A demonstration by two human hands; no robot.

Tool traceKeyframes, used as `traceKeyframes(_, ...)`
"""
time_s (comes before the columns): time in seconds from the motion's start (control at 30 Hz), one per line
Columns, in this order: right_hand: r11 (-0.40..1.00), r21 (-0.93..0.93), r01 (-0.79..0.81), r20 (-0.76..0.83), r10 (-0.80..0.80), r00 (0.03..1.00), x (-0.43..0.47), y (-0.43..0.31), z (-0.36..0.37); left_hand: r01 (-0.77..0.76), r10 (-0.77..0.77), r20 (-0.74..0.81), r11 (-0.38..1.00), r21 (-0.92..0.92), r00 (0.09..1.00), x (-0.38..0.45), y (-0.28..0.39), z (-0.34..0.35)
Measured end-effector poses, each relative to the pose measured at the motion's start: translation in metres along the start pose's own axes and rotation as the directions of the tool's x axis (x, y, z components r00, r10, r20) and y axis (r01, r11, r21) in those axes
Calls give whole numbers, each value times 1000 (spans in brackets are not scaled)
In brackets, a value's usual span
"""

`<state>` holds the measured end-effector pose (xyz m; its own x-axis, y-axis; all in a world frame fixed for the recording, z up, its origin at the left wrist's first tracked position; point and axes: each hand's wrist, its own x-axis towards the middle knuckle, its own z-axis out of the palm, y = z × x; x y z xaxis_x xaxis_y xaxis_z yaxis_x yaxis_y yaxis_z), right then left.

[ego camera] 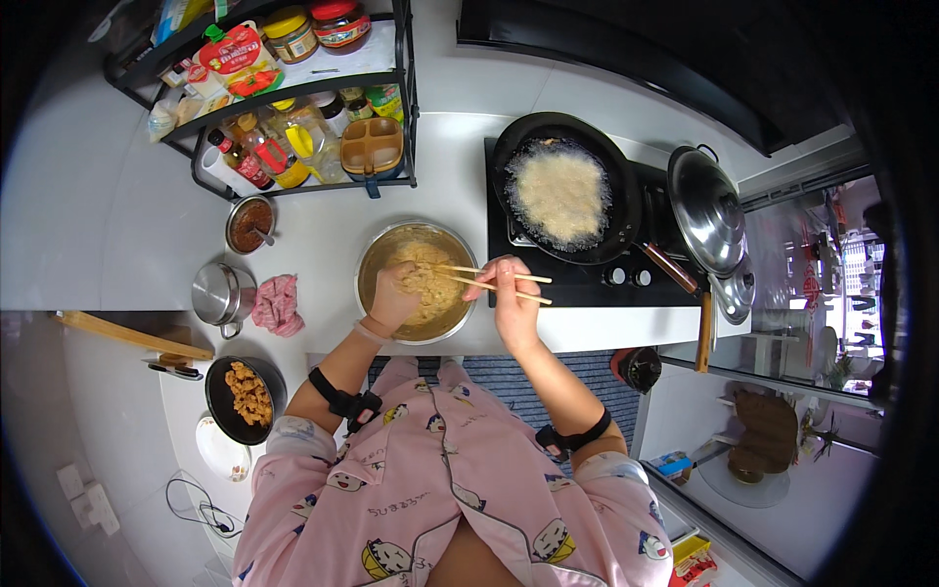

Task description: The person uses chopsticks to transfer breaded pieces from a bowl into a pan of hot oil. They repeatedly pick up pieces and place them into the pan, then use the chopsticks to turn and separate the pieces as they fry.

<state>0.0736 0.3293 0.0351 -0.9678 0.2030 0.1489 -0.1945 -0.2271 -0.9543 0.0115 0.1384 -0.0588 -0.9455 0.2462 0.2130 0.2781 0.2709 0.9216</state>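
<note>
A steel mixing bowl sits on the white counter before me, with pale batter-coated pieces inside. My left hand reaches into it from the left, its curled fingers at the coated food; whether they pinch a piece is hidden. In my right hand, over the bowl's right rim, is a pair of wooden chopsticks. Their tips meet the coated food near my left fingers. Behind and to the right, a black wok holds pale pieces frying in bubbling oil.
The wok stands on a black gas hob; its wooden handle points right, near steel lids. At left are a bowl of red sauce, a steel pot, a pink cloth and a black pot of fried pieces. A condiment rack stands behind.
</note>
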Motion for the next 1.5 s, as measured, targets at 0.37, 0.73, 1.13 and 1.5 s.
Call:
traceKeyframes(0.37, 1000, -21, -16, 18, 16, 1000, -8, 13, 9, 71, -74, 14, 981, 183, 997, 0, 13, -13)
traceKeyframes(0.73, 978, 124, -167, -97, 179, 979, -15, 22, 12, 114, -108, -54, 984, 139, 993, 0, 12, -6)
traceKeyframes(1.13, 948, 257, -187, -272, 257, 927, -23, 39, 18, 134, -116, -86, 960, 247, 989, 6, 20, 3)
traceKeyframes(1.5, 682, 660, -316, -210, 572, 793, -15, 53, 0, 98, -117, 20, 903, 418, 993, 9, 25, 6)
